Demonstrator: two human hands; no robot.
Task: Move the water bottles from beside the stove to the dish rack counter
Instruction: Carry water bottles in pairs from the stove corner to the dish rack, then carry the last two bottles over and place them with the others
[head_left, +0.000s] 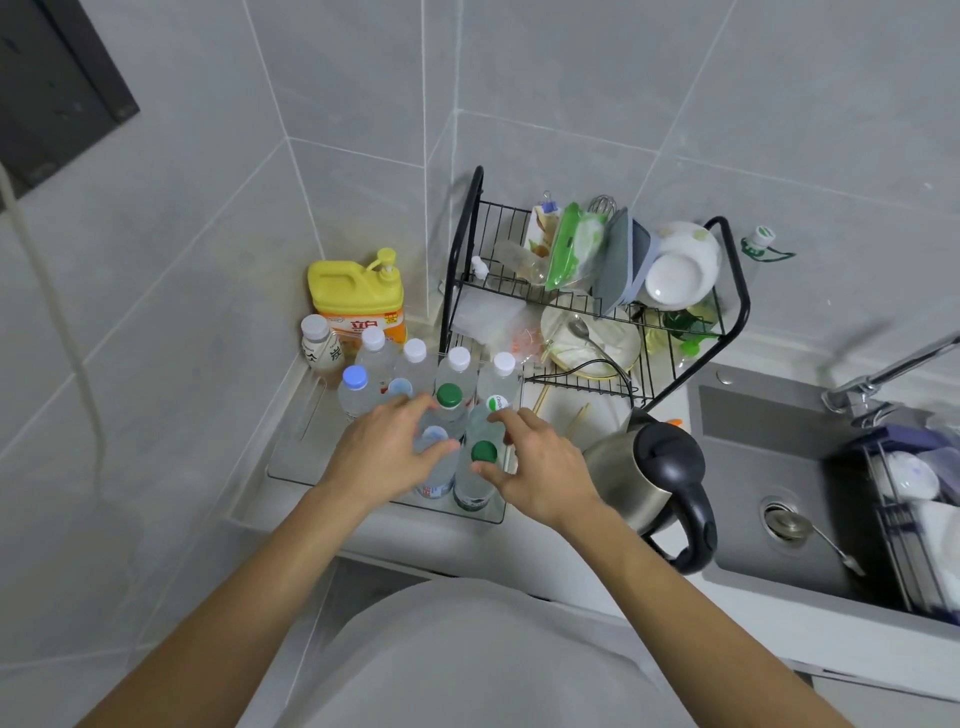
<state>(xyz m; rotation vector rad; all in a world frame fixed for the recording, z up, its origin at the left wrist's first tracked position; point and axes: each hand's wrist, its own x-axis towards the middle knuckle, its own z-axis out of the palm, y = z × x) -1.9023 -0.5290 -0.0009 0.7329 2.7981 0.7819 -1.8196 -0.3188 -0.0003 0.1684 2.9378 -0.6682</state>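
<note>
Several clear water bottles stand in a cluster on a clear tray (292, 464) on the counter, just left of the black dish rack (733, 244). Most have white caps (459, 359); one has a blue cap (355, 377) and one a green cap (449, 396). My left hand (382, 449) curls around a pale-capped bottle (435, 467) at the front of the cluster. Beside it, my right hand (543, 470) holds a green-capped bottle (483, 451) between fingers and thumb. Both bottles stand upright on the tray.
A yellow detergent jug (358, 291) and a tea bottle (316, 340) stand in the corner behind the cluster. A steel kettle (652, 467) sits just right of my right hand. Beyond it are the sink (753, 467) and faucet (883, 374). Dishes fill the rack.
</note>
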